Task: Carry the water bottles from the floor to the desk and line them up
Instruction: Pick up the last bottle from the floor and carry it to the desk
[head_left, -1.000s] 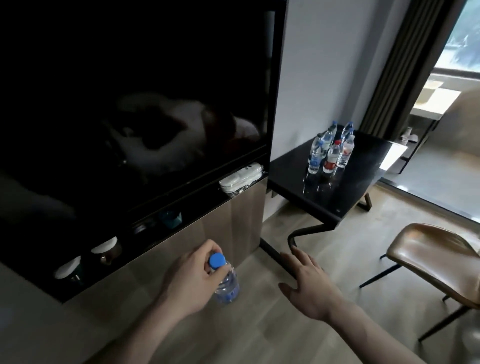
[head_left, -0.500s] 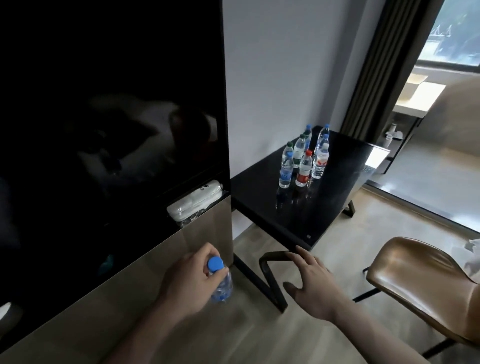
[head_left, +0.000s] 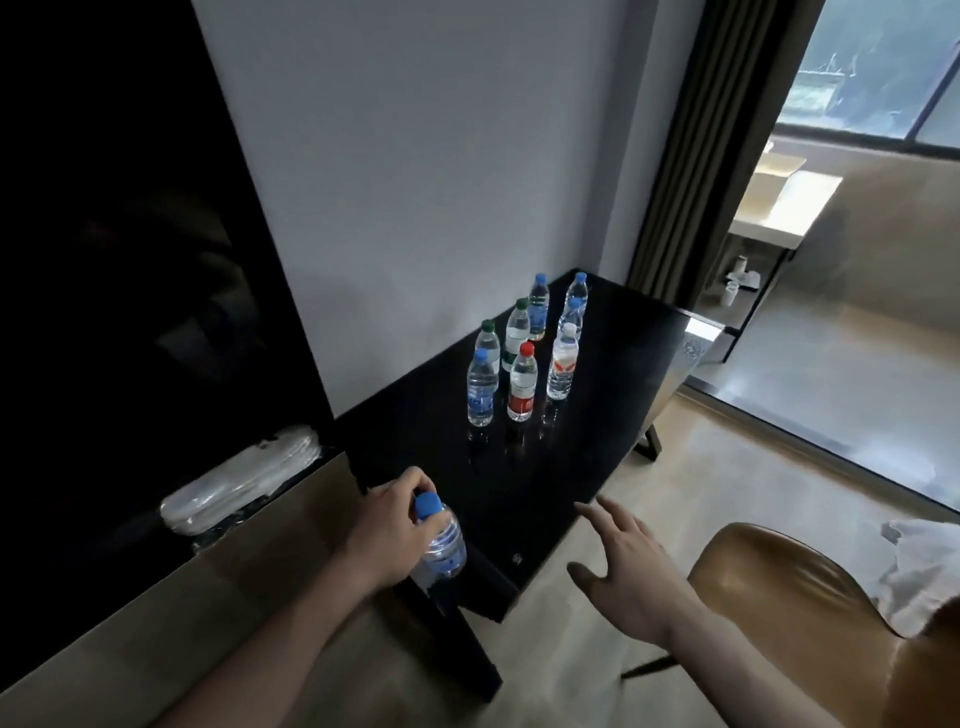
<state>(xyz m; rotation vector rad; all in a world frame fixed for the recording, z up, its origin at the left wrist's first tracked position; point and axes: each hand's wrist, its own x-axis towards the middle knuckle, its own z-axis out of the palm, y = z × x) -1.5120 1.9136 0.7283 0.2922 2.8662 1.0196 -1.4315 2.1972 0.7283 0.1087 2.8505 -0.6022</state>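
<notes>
Eight bottles (head_left: 521, 382) on desk (head_left: 613, 395), left hand (head_left: 387, 527) gripping another

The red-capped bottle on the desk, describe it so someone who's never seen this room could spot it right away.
Find the black desk against the white wall, where a cluster of water bottles stands. The red-capped bottle is in the nearest row, in the middle, between a blue-capped bottle and a white-capped one. It alone has a red cap and a red label.

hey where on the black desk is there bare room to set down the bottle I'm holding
Bare: the near stretch of the desk, between the front bottles and the near edge, plus the right side toward the window. Crowded: the standing bottles by the wall. The left hand holds the blue-capped bottle; the right hand is free.
</notes>
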